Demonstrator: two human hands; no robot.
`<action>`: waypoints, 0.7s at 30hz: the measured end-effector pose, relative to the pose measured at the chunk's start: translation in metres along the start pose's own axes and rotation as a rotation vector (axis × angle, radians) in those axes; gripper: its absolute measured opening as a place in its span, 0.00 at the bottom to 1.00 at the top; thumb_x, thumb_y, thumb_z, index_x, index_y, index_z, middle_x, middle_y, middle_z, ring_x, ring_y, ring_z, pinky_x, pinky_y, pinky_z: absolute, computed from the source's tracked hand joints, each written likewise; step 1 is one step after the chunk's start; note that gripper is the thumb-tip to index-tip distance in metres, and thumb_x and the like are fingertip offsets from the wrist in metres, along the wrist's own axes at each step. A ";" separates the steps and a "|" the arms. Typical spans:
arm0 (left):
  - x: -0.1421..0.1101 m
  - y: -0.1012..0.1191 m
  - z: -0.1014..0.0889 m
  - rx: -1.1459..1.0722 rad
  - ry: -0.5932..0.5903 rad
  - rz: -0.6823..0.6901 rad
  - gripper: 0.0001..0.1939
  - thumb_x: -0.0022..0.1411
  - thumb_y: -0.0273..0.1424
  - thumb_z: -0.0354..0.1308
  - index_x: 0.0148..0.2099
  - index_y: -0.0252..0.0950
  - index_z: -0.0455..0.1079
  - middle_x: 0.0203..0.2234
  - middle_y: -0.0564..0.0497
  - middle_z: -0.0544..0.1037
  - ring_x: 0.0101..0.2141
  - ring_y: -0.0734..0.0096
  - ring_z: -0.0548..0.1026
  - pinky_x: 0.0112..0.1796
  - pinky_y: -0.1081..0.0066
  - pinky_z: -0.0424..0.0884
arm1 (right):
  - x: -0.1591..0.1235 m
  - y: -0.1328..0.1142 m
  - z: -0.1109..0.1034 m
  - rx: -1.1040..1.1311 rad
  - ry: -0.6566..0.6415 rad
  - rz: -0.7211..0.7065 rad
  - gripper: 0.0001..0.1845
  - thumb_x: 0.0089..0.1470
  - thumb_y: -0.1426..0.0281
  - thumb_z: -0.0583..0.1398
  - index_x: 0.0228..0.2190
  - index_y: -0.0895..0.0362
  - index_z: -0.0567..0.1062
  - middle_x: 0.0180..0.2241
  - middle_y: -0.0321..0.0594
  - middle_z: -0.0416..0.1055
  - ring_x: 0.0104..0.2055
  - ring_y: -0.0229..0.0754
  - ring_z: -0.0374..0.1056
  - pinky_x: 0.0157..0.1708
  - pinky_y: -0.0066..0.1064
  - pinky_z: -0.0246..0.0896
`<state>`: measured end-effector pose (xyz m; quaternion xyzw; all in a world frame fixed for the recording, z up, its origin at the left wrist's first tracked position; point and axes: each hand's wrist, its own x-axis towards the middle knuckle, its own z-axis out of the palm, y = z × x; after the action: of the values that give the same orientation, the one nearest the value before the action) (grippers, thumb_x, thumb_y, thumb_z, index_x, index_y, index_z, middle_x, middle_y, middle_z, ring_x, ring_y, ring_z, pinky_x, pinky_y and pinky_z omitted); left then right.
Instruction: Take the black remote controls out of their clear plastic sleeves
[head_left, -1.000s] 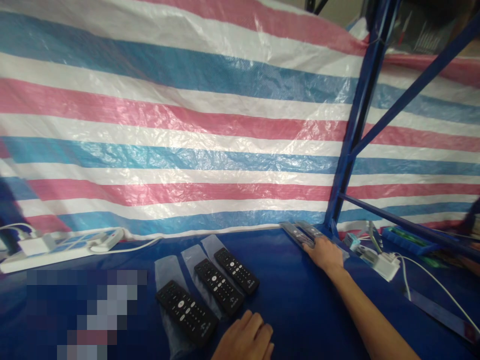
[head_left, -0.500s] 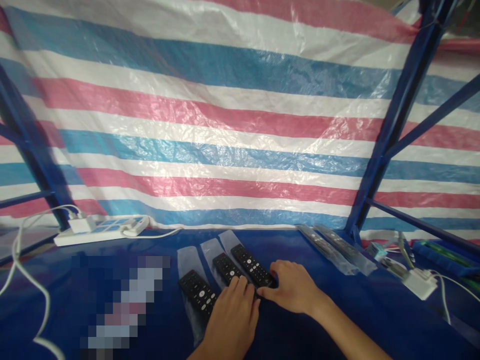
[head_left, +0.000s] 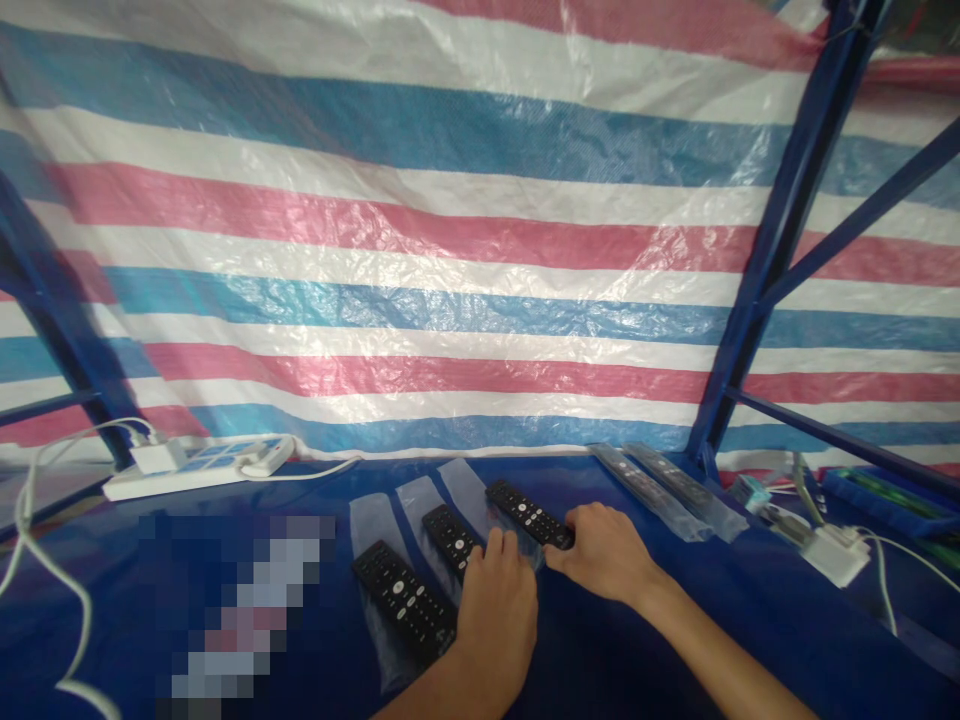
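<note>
Three black remote controls lie side by side on a blue table cover (head_left: 615, 660), each half inside a clear plastic sleeve. My right hand (head_left: 607, 552) pinches the near end of the rightmost remote (head_left: 529, 514), which sits turned away from the other two. My left hand (head_left: 496, 605) rests closed-fingered on that remote's plastic sleeve (head_left: 469, 490), beside the middle remote (head_left: 450, 536). The left remote (head_left: 403, 602) lies untouched by my left wrist.
Two sleeved remotes (head_left: 660, 480) lie at the back right by a blue frame post (head_left: 780, 230). A white power strip (head_left: 196, 464) with plugs and a cable sits at the back left. White adapters and wires (head_left: 825, 548) lie far right. A striped tarp hangs behind.
My right hand came back from the sleeved remotes at the far right to the rightmost remote and has drawn it out to the right. My left hand moved up onto its sleeve.
</note>
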<state>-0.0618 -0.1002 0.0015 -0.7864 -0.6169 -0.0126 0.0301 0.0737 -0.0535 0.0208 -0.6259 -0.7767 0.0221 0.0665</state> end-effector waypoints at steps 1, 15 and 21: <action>0.003 0.003 -0.001 0.013 -0.031 0.003 0.14 0.63 0.26 0.50 0.45 0.29 0.74 0.45 0.38 0.73 0.50 0.52 0.66 0.47 0.57 0.64 | 0.000 0.006 -0.002 -0.008 0.000 0.018 0.18 0.48 0.58 0.56 0.25 0.58 0.79 0.29 0.50 0.79 0.36 0.52 0.75 0.29 0.31 0.58; 0.017 0.015 0.002 0.104 0.003 0.061 0.19 0.60 0.14 0.43 0.45 0.29 0.73 0.40 0.40 0.76 0.44 0.58 0.72 0.42 0.61 0.69 | 0.006 0.032 0.006 0.019 -0.027 0.060 0.17 0.48 0.57 0.59 0.27 0.58 0.78 0.32 0.49 0.78 0.38 0.53 0.74 0.30 0.32 0.58; 0.023 0.006 -0.001 0.065 0.031 -0.012 0.20 0.57 0.12 0.44 0.45 0.30 0.71 0.39 0.43 0.75 0.42 0.62 0.73 0.41 0.66 0.70 | -0.008 0.063 -0.011 0.205 0.051 0.026 0.16 0.45 0.56 0.60 0.21 0.56 0.75 0.21 0.38 0.72 0.26 0.41 0.67 0.23 0.28 0.46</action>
<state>-0.0507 -0.0796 0.0037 -0.7809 -0.6213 -0.0053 0.0651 0.1381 -0.0486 0.0241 -0.6263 -0.7602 0.0864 0.1499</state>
